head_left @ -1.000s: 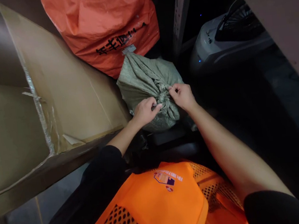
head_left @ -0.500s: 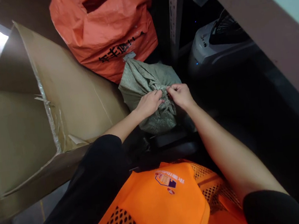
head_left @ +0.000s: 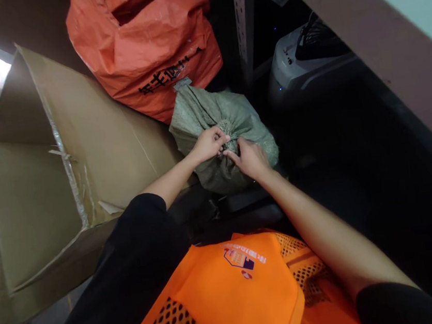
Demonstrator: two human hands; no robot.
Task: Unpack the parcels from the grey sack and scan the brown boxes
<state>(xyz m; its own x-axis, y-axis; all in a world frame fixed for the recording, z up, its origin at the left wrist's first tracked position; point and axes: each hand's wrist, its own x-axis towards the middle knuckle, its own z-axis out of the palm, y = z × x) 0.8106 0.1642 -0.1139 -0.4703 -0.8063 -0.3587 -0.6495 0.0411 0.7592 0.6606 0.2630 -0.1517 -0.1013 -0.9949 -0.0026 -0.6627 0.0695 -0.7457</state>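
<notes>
A grey-green woven sack (head_left: 217, 175) sits in front of me, its mouth gathered into a bunched neck on top. My left hand (head_left: 210, 143) pinches the left side of that neck, thumb and fingers pressed together. From the right, my right hand (head_left: 250, 157) grips the base of the gathered cloth, its thumb reaching toward the left fingertips. Some fingers of the right hand are hidden behind the cloth. Whether a tie runs around the neck is too small to make out.
An open cardboard box (head_left: 108, 143) lies on its side at the left. Behind the sack stands a large orange bag (head_left: 156, 49) with black lettering. A grey fan-like appliance (head_left: 294, 59) is at the right, below a slanting shelf edge (head_left: 377, 34).
The sack's bunched top has been drawn in to a smaller, tighter neck. My right hand has moved down and left, closer to my left hand, and the sack looks rounder.
</notes>
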